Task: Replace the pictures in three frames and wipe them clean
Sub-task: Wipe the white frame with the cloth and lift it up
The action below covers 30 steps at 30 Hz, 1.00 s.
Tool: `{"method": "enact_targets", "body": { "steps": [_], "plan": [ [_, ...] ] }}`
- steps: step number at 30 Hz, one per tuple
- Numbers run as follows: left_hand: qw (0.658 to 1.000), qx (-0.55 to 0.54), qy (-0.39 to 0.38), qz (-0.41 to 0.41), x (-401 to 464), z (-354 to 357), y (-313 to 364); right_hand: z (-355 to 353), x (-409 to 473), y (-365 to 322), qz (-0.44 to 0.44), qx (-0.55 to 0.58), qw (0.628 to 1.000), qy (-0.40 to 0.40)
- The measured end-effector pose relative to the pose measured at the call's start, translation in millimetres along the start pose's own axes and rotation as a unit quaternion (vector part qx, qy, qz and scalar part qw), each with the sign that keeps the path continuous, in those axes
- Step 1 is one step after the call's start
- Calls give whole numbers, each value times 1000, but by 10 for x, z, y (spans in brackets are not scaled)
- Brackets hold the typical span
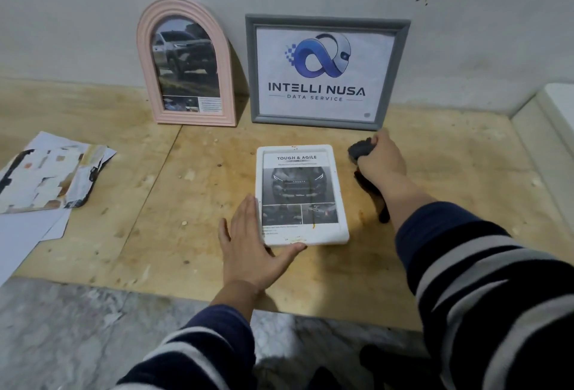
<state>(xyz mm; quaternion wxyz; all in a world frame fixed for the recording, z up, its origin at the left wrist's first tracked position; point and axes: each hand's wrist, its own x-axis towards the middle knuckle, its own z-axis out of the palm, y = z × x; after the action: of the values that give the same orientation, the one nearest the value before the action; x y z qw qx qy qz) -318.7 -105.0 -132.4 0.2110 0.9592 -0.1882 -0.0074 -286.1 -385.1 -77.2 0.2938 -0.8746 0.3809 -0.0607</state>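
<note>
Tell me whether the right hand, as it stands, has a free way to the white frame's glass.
Probably yes: the right hand, gripping the dark cloth, sits beside the white frame with nothing between.

Arched frame (186, 63) pink; rect. frame (326, 71) grey w/ blue logo; flat frame (299, 195) white; cloth (360, 148) black; sleeves (484, 281) navy/grey stripes; desk (155, 187) tan wood

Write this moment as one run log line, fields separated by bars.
left hand: steadies white frame, flat on board | right hand: grips dark cloth | pink, grey frames: against wall
</note>
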Motion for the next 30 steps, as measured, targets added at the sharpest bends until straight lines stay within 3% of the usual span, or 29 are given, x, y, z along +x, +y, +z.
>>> {"method": "enact_targets", "body": {
  "steps": [2,8,14,30],
  "plan": [
    [1000,25,-13,-1,30,6,9,24,-23,-125,-29,-12,1000,2],
    [999,48,-20,-2,57,22,14,310,81,-266,-170,-139,968,-119],
    [998,60,-23,-8,68,18,32,357,-81,-169,-196,-200,951,-134],
    [998,55,-12,-22,-10,-31,100,118,-1257,307,-162,-144,963,-162]
  ]
}}
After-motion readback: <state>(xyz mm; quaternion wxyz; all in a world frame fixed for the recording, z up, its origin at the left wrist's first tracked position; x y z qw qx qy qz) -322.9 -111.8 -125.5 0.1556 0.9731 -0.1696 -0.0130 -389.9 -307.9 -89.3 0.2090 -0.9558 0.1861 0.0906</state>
